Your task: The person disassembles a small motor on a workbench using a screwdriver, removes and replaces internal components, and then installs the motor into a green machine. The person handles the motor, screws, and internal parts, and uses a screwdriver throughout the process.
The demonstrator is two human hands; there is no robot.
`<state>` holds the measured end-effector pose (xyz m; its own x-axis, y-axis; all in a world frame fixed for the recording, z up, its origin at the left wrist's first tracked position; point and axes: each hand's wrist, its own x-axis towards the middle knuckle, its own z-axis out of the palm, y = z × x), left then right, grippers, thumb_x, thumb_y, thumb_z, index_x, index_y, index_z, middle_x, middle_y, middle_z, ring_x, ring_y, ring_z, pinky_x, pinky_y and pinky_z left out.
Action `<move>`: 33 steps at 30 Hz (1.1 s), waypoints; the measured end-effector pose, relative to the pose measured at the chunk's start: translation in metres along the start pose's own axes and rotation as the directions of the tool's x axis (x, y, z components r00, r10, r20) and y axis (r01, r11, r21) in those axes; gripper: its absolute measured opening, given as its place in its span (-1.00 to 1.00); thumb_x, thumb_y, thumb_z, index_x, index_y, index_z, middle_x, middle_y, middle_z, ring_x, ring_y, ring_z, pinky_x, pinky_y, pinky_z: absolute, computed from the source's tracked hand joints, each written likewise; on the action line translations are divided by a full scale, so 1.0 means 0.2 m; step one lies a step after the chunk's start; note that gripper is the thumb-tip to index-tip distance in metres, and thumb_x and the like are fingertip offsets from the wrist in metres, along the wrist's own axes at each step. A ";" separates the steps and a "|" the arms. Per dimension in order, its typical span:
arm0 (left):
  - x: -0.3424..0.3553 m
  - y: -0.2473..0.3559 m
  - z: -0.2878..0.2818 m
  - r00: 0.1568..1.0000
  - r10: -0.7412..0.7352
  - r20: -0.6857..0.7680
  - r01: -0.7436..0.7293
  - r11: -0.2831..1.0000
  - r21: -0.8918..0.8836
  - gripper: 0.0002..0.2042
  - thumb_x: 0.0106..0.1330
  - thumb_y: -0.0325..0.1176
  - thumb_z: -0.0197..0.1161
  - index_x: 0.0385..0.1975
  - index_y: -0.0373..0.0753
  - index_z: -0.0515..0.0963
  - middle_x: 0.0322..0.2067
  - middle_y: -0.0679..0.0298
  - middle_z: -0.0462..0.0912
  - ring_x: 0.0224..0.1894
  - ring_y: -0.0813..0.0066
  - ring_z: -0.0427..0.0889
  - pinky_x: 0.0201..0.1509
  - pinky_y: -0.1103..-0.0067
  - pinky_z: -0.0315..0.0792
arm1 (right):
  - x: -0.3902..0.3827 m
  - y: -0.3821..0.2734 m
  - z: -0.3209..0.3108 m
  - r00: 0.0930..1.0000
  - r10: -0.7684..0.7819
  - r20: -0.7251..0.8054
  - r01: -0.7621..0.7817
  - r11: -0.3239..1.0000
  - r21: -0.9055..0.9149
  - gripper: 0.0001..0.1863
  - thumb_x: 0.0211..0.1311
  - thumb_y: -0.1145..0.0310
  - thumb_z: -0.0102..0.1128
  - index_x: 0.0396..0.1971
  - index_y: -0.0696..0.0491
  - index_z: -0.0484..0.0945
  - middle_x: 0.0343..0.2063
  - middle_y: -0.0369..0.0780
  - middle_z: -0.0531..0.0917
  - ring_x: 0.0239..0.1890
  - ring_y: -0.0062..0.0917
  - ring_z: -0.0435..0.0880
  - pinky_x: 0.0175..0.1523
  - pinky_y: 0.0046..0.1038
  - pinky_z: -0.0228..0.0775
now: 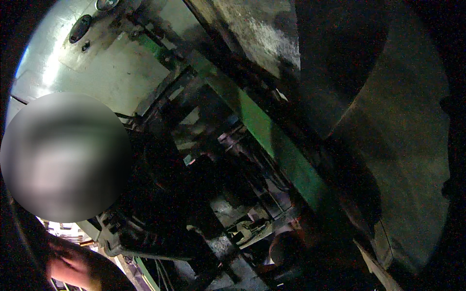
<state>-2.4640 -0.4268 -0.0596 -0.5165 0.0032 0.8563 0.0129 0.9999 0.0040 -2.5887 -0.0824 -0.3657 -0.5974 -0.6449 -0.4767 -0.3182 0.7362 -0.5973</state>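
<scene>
No hand of mine can be made out. At the lower left edge, a bare stretch of skin (pixel 73 266), like part of an arm, comes in. Its fingers do not show, and I cannot tell whose it is. Nearest to it is a dark bent part (pixel 141 247), like a pipe or handle. A dark, greasy machine interior fills the middle, crossed by a long green metal beam (pixel 264 128). Below the beam sits a pale metal bracket (pixel 250 233) among dark parts.
A person (pixel 65 157), blurred out, is close at the left. Behind is a pale metal panel (pixel 111 77) with a dark oval fitting (pixel 80 29) and a round dial (pixel 107 4). A large dark curved surface (pixel 403 145) takes up the right side. Deep shadow hides much.
</scene>
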 end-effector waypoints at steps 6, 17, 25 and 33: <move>0.02 -0.02 0.03 1.000 -0.009 0.008 0.009 1.000 -0.030 -0.63 0.16 -0.25 0.38 -0.07 -0.31 0.61 -0.28 0.13 0.58 -0.15 0.09 0.54 0.16 0.14 0.42 | -0.05 0.01 0.09 1.000 0.020 0.002 -0.020 1.000 0.024 -0.54 0.59 0.18 0.23 0.30 0.12 0.70 0.07 0.03 0.80 0.05 -0.08 0.78 0.23 -0.08 0.63; 0.29 -0.11 -0.15 0.994 0.032 0.100 -0.025 0.997 -0.068 -0.63 -0.17 -0.29 0.35 -0.26 -0.18 0.62 -0.26 0.10 0.58 -0.18 -0.07 0.49 0.05 0.07 0.35 | -0.41 -0.35 -0.09 0.993 0.073 0.095 -0.068 0.996 -0.050 -0.54 0.61 0.21 0.19 0.33 0.13 0.68 0.11 0.07 0.79 0.08 -0.03 0.79 0.26 -0.06 0.64; 0.38 -0.06 -0.19 0.970 -0.017 0.242 0.050 0.990 -0.132 -0.61 -0.18 -0.24 0.53 -0.29 -0.17 0.63 -0.10 0.12 0.75 -0.12 0.03 0.59 0.06 0.05 0.42 | -0.49 -0.49 -0.30 0.978 0.132 0.163 -0.122 0.990 -0.071 -0.54 0.63 0.24 0.17 0.36 0.13 0.67 0.13 0.10 0.79 0.10 0.00 0.80 0.28 -0.05 0.64; 0.45 -0.05 -0.30 0.894 -0.025 0.447 0.105 0.982 -0.154 -0.57 -0.12 -0.25 0.62 -0.23 -0.18 0.63 -0.08 0.13 0.75 -0.06 0.02 0.62 0.18 0.09 0.43 | -0.57 -0.47 -0.45 0.987 0.121 0.104 -0.113 0.990 -0.080 -0.54 0.64 0.27 0.14 0.38 0.13 0.66 0.15 0.13 0.79 0.13 0.03 0.80 0.31 -0.04 0.64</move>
<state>-2.4590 -0.4375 0.0492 -0.8447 -0.0166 0.5350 0.0906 0.9807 0.1734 -2.5571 -0.0599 -0.1963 -0.5521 -0.5687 -0.6098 -0.3064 0.8185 -0.4859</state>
